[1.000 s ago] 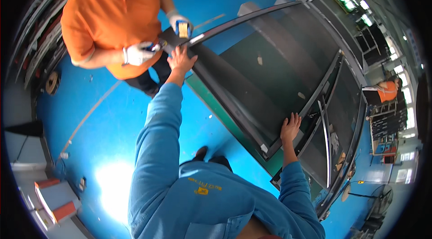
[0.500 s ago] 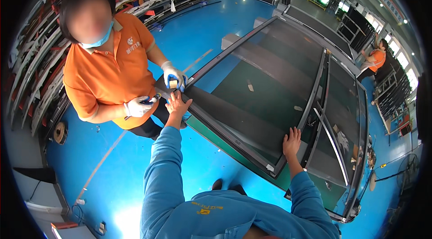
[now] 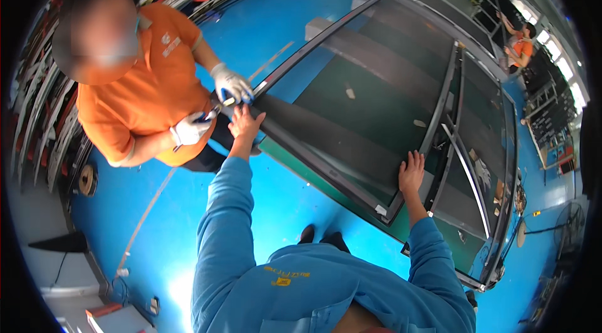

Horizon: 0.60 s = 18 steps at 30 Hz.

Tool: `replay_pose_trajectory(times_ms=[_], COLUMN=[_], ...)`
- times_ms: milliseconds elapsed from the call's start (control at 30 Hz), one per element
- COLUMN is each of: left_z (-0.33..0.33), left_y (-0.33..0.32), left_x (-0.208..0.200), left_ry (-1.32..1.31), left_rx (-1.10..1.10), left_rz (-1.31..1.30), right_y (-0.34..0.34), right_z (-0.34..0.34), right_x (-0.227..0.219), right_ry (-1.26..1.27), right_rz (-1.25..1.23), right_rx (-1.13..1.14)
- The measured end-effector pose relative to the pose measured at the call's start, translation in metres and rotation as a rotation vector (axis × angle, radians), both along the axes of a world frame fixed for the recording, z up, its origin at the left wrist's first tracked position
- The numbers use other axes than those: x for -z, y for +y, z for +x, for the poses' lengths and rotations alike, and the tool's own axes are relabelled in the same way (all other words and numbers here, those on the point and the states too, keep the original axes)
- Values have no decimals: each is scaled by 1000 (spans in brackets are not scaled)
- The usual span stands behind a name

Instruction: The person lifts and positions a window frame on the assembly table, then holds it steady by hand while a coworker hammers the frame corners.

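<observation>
A large rectangular panel of dark mesh in a flat dark grey frame (image 3: 360, 113) lies on a green bench (image 3: 283, 157), ahead of the person and reaching away from them. Its long axis seems to run from the near rail toward the far end, though the fisheye bend makes that hard to be sure of. The near rail slants from upper left to lower right, roughly spanning the gap between the hands.

The left hand (image 3: 244, 123) is at the panel's left near corner, fingers spread and clenched on nothing. From there the panel stretches off to the right and away. The right hand (image 3: 411, 172) lies flat and loose at the right-hand rail, a little beyond the near right corner with its small white patch (image 3: 380, 210) — the panel is to its left and ahead. Each hand is nearest its own side.

Just beside the left hand, a co-worker in an orange shirt (image 3: 147, 76) wears white-and-blue gloves (image 3: 231, 84) and holds a small tool (image 3: 218, 108) — its kind is unclear. Right of the panel, a slim pale strip (image 3: 469, 174) lies slantwise.
</observation>
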<state>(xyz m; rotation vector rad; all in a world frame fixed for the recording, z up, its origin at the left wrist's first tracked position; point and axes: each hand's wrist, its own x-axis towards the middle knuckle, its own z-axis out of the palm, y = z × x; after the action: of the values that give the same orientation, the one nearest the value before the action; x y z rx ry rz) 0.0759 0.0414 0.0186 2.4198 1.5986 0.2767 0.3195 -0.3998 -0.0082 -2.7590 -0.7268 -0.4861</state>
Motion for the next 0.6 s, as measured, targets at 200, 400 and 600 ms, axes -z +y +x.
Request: replay_pose_trajectory(times_ms=[200, 400, 600], left_z=[3, -2, -3], left_y=[1, 3, 2], left_x=[6, 7, 1], left_ry=[4, 4, 32], left_rx=[-23, -37, -26], left_rz=[-20, -8, -5], right_y=[-2, -2, -2], right_z=[2, 0, 0], right_x=[1, 1, 0], right_ry=[32, 44, 46], right_rz=[-24, -35, -21], right_rx=[-2, -1, -4])
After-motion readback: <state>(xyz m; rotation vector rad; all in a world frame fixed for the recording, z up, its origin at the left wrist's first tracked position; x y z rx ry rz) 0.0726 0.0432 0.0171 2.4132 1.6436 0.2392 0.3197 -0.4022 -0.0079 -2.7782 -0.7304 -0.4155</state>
